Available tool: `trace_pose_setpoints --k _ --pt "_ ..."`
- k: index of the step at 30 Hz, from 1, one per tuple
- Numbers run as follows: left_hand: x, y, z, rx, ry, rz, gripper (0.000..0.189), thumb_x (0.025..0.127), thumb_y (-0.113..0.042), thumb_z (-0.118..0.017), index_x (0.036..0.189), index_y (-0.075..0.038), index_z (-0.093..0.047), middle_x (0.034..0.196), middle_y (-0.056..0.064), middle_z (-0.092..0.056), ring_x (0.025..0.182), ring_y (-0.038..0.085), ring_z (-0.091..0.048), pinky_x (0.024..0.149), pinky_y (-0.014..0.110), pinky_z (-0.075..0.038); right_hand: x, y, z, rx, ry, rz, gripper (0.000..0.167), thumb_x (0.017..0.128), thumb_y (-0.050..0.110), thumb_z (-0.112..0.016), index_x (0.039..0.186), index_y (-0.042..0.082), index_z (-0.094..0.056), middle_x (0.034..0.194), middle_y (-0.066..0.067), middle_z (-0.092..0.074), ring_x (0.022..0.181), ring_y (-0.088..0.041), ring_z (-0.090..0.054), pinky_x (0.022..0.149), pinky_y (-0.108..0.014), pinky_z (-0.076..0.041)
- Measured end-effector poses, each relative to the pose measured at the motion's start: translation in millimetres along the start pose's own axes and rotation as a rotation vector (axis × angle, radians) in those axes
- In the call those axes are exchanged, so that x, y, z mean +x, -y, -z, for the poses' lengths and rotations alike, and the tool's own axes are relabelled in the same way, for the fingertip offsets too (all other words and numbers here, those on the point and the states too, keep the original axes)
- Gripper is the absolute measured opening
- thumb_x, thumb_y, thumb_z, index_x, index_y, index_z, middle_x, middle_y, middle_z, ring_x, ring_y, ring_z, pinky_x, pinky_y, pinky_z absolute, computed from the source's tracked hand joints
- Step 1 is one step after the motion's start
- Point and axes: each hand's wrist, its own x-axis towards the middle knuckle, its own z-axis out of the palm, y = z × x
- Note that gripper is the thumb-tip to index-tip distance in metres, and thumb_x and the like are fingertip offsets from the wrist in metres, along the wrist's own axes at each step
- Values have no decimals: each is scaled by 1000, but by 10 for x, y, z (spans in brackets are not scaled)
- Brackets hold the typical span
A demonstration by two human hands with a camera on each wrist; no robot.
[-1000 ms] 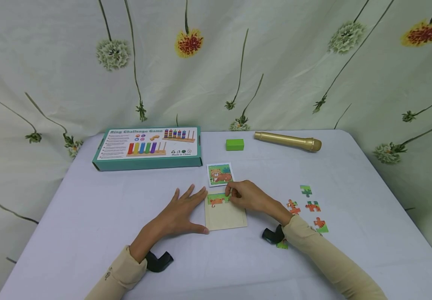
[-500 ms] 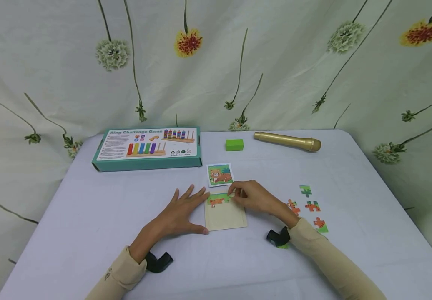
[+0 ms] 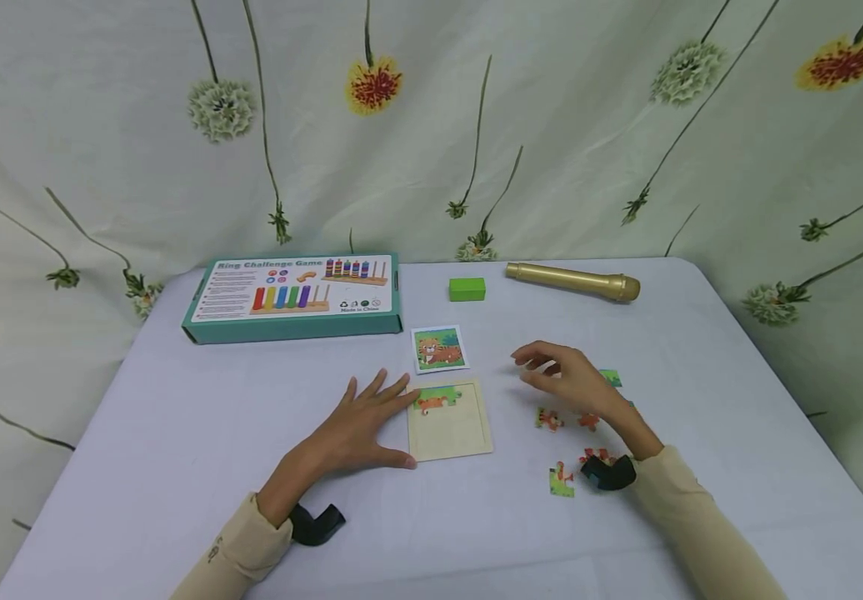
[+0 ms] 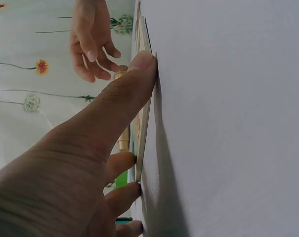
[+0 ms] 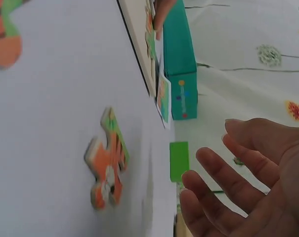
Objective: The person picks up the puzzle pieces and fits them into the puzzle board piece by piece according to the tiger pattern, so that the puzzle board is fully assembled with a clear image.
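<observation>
One puzzle board (image 3: 450, 434) against spread left fingers (image 3: 400, 402), apart from loosely parted right fingers (image 3: 543, 349)

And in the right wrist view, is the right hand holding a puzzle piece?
No, the right hand is empty, and the loose puzzle pieces there lie on the white tablecloth.
</observation>
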Motion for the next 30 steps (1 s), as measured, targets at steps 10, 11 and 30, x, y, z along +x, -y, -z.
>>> trace_pose_setpoints --k 10,11,30 --pt "11 15 -9 11 3 2 101 65 -62 -78 149 -24 -36 159 -1 -21 148 31 -3 114 62 2 -328 -229 428 -41 -129 -72 35 94 15 -62 126 3 -58 127 -15 -60 114 -34 -56 92 -50 -47" --pt "11 15 -10 9 4 1 101 65 -62 -78 149 -24 -36 159 -1 -21 148 31 -3 114 63 2 -356 -243 452 -57 -132 -89 36 94 16 -62 127 3 -57 127 -15 -60 113 -34 -56 92 -49 -47" --pt "4 5 -1 20 7 10 101 66 -60 -79 150 -25 -35 159 -1 -21 148 31 -3 114 62 2 -684 -594 707 -167 -132 -285 41 93 17 -64 130 3 -56 132 -25 -51 107 -41 -54 84 -50 -49"
